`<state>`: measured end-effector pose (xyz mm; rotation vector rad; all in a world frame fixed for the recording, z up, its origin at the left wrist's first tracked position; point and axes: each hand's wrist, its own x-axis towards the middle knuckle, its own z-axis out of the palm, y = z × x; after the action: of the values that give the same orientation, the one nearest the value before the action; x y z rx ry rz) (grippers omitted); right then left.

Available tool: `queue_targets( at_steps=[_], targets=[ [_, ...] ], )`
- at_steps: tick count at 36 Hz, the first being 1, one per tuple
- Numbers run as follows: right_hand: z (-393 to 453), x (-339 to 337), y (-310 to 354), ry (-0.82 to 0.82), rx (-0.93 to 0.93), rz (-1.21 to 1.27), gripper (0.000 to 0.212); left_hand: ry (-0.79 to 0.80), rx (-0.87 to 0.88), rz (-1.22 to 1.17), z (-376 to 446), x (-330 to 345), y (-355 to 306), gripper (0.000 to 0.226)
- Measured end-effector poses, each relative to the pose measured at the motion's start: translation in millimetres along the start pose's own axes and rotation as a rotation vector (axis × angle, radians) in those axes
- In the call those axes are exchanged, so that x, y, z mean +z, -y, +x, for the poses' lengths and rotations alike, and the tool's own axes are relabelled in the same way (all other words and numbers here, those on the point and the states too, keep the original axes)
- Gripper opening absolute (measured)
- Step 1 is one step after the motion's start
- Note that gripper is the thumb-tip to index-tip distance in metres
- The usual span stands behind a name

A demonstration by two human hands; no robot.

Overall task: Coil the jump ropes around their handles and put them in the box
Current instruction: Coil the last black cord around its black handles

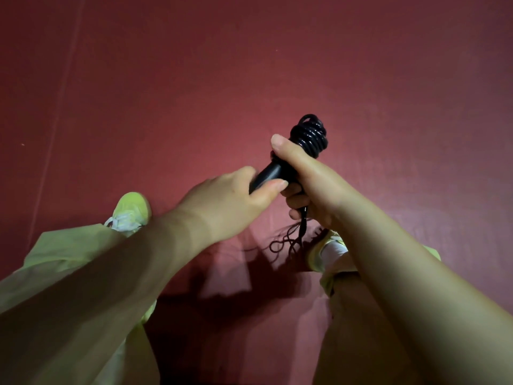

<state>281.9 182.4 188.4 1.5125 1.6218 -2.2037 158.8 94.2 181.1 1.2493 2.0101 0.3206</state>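
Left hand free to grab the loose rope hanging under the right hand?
Probably not yet. The left hand grips the handles, so it must let go first; otherwise the dangling loose rope below the right hand hangs unobstructed.

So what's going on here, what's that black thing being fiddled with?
A person seated on a red floor is winding a black jump rope around its handles. The right hand grips the handles, with a coil of rope already wrapped at the far end. The left hand holds the near end of the handles. Loose rope hangs down to the floor, not yet wound. No box is in view.
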Motion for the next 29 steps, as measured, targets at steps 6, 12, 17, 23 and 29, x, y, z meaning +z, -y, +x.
queue_targets(
  at_steps=[6, 12, 17, 23, 29],
  targets=[
    [0, 5, 0, -0.042, -0.139, -0.05, 0.034, 0.44, -0.048, -0.741, -4, 8, 1, 0.045],
    [1, 3, 0, 0.191, -0.299, 0.248, 0.034, 0.918, 0.016, -1.376, -1, 6, 12, 0.052],
    [3, 0, 0, 0.291, -0.334, 0.332, 0.057, 1.122, 0.09, -1.521, -8, 12, 7, 0.053],
    [7, -8, -1, 0.164, -0.218, 0.218, 0.058, 0.804, -0.18, -1.447, -14, -4, -5, 0.041],
    [5, -5, 2, 0.027, -0.154, -0.012, 0.077, 0.631, -0.211, -1.279, -13, -11, -10, 0.032]
  ],
)
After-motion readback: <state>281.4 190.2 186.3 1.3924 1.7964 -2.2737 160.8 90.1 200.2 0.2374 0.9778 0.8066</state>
